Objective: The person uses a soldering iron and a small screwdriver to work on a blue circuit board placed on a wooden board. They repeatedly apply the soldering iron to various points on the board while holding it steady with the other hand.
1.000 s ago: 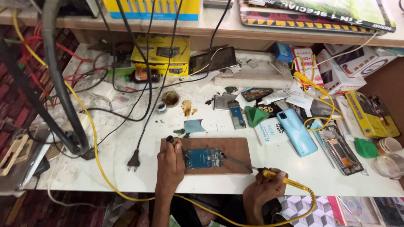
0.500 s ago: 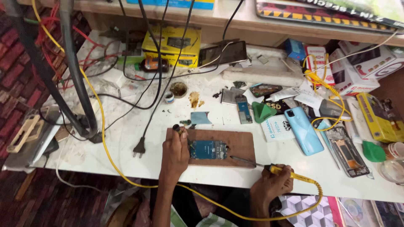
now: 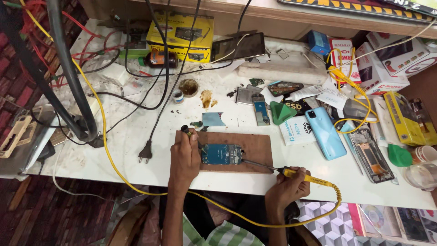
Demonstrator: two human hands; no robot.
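Between the two hands, on a brown wooden board (image 3: 255, 148) at the near edge of the white counter (image 3: 114, 150), lies a blue circuit board (image 3: 221, 154). Its long axis runs left to right, in line with the gap between the hands. The left hand (image 3: 184, 157) rests at the circuit board's left end, touching or just beside it, its fingers curled around a small dark-tipped tool (image 3: 186, 130) that sticks up and away from the person. The right hand (image 3: 287, 189) sits lower and to the right, off the wooden board, closed around the yellow handle of a soldering iron (image 3: 291, 172). The iron's thin metal shaft slants up and leftward, and its tip meets the right end of the circuit board. So the left hand is the nearer one to the circuit board, while the right reaches it only through the iron. A yellow cord (image 3: 318, 207) loops from the handle down under the right hand and back across the person's lap. Farther beyond the right hand lie a light blue phone (image 3: 325, 132) and a green triangular pick (image 3: 280, 112); beyond the left hand lies a black plug (image 3: 145, 152).
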